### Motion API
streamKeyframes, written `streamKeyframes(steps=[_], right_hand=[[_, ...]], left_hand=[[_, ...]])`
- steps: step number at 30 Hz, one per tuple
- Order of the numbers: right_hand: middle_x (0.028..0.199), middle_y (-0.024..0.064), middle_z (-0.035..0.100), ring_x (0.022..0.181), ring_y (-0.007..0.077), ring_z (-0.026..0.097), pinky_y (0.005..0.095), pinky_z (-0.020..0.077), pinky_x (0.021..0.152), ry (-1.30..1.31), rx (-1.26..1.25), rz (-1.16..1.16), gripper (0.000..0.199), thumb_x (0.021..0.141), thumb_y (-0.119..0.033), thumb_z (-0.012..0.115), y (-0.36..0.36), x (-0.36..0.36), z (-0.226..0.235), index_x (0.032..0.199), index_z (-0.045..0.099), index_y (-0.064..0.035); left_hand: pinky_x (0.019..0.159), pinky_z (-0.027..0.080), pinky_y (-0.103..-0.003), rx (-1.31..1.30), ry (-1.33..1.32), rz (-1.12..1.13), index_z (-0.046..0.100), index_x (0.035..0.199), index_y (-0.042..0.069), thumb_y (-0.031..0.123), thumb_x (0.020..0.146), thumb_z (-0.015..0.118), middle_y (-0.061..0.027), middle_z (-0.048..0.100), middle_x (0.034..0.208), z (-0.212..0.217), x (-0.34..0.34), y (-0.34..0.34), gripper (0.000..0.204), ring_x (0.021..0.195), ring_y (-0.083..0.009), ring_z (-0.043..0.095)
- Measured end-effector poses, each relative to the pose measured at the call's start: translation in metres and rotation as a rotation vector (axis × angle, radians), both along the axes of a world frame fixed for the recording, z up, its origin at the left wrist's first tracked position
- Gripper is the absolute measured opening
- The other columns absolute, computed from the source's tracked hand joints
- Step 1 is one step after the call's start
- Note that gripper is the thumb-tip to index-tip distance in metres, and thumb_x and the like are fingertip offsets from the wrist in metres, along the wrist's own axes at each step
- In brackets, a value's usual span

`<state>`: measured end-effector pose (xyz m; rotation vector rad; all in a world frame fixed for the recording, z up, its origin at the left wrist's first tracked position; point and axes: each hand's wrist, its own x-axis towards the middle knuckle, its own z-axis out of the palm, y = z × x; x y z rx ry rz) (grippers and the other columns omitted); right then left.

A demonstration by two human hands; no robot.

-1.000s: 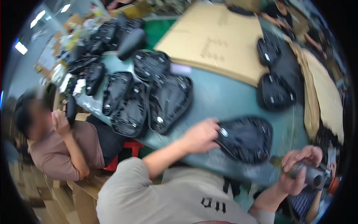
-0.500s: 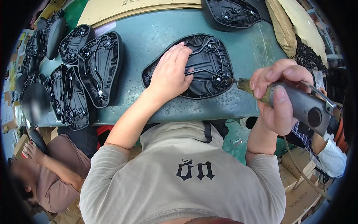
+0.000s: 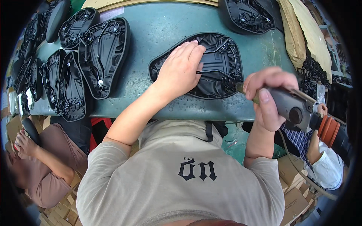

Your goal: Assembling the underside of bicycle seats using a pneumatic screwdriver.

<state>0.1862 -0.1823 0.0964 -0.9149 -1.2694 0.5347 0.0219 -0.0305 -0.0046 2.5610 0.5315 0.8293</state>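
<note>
A black bicycle saddle (image 3: 213,57) lies underside up on the green table, its metal wire rails and springs showing. My left hand (image 3: 181,67) rests on the narrow end, fingers stretched out together and the thumb beside a rail. In my right hand (image 3: 268,88) is a grey power screwdriver (image 3: 284,101), with fingers and thumb wrapped round its body. Its nose points left and meets the near corner of the saddle's wide end, by the spring. The exact contact of the tip is hard to make out.
Several upturned saddles (image 3: 103,56) crowd the left of the green table (image 3: 147,26). Another saddle (image 3: 249,17) lies at the far right, near brown paper (image 3: 292,34). A cable (image 3: 294,162) hangs below the tool. One person (image 3: 52,158) sits at left; a checked sleeve shows at right.
The screwdriver has moved slightly left and its nose now reaches the saddle's corner. My left hand keeps its place on the saddle. The whole view has shifted a little.
</note>
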Motion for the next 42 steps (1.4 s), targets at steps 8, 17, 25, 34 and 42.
streamKeyframes(steps=[8, 17, 25, 34, 42], right_hand=[[0.112, 0.0205, 0.056, 0.067, 0.0183, 0.060, 0.0382, 0.0515, 0.060, 0.007, 0.122, 0.077, 0.054, 0.096, -0.015, 0.054, -0.046, 0.015, 0.057, 0.146, 0.040, -0.0012], [0.110, 0.0217, 0.057, 0.067, 0.0220, 0.060, 0.0427, 0.0518, 0.065, 0.101, 0.090, 0.176, 0.041, 0.095, -0.009, 0.053, 0.001, 0.031, 0.022, 0.136, 0.049, -0.0011], [0.094, 0.0196, 0.060, 0.063, 0.0232, 0.059, 0.0422, 0.0515, 0.063, 0.155, -0.001, 0.231, 0.025, 0.093, -0.005, 0.056, 0.020, 0.022, -0.002, 0.116, 0.052, 0.0005], [0.114, 0.0272, 0.058, 0.063, 0.0203, 0.058, 0.0402, 0.0500, 0.062, 0.133, 0.111, 0.148, 0.046, 0.093, -0.010, 0.053, 0.015, 0.025, 0.026, 0.137, 0.048, 0.0043], [0.105, 0.0209, 0.057, 0.063, 0.0186, 0.056, 0.0362, 0.0508, 0.062, 0.059, -0.013, -0.338, 0.031, 0.094, -0.001, 0.055, -0.030, 0.054, -0.013, 0.125, 0.052, 0.0049]], left_hand=[[0.078, 0.055, -0.045, -0.130, 0.073, -0.358, 0.061, 0.118, 0.007, -0.011, 0.069, 0.061, -0.0107, 0.065, 0.105, 0.025, -0.027, 0.030, 0.052, 0.094, -0.0328, 0.068], [0.067, 0.053, -0.037, -0.246, 0.154, -0.335, 0.063, 0.115, 0.004, -0.017, 0.061, 0.061, -0.0068, 0.069, 0.116, 0.015, -0.034, 0.030, 0.058, 0.075, -0.0267, 0.065], [0.067, 0.052, -0.041, -0.178, 0.085, -0.302, 0.065, 0.114, 0.008, -0.012, 0.063, 0.064, -0.0042, 0.066, 0.102, 0.012, -0.035, 0.027, 0.055, 0.076, -0.0250, 0.066], [0.066, 0.053, -0.043, -0.125, 0.043, -0.292, 0.065, 0.112, 0.010, -0.007, 0.066, 0.065, -0.0053, 0.066, 0.097, 0.016, -0.043, 0.037, 0.050, 0.077, -0.0288, 0.068], [0.080, 0.057, -0.043, -0.083, 0.037, -0.201, 0.060, 0.102, 0.005, -0.006, 0.064, 0.069, -0.0100, 0.067, 0.108, 0.056, -0.062, 0.034, 0.041, 0.099, -0.0313, 0.068]])
